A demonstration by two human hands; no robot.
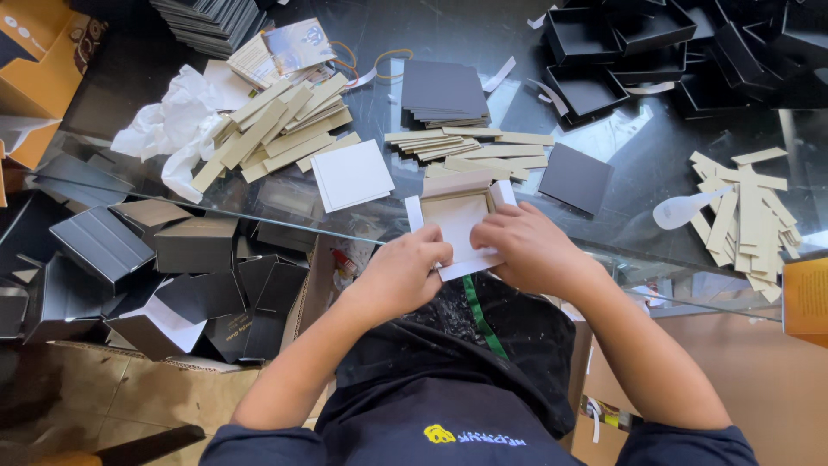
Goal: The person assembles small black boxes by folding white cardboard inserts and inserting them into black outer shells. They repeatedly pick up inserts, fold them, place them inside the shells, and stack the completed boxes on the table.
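White paper sheet point(461, 226) lying on the near edge of the glass table point(655, 147), a shallow tan cardboard tray seated on it, flaps sticking out at the far corners. Left hand point(401, 272) curled, fingers pressed down on the sheet's near left edge. Right hand point(522, 246) curled too, fingertips clamped on the near right edge beside the tray wall. Hands close, nearly touching. Just beyond: fan of tan card strips point(470, 148), a stack of dark grey squares point(442, 91), a loose white square point(351, 175) to the left. Black finished boxes point(630, 52) piled far right. Crumpled white paper point(177, 121) far left.
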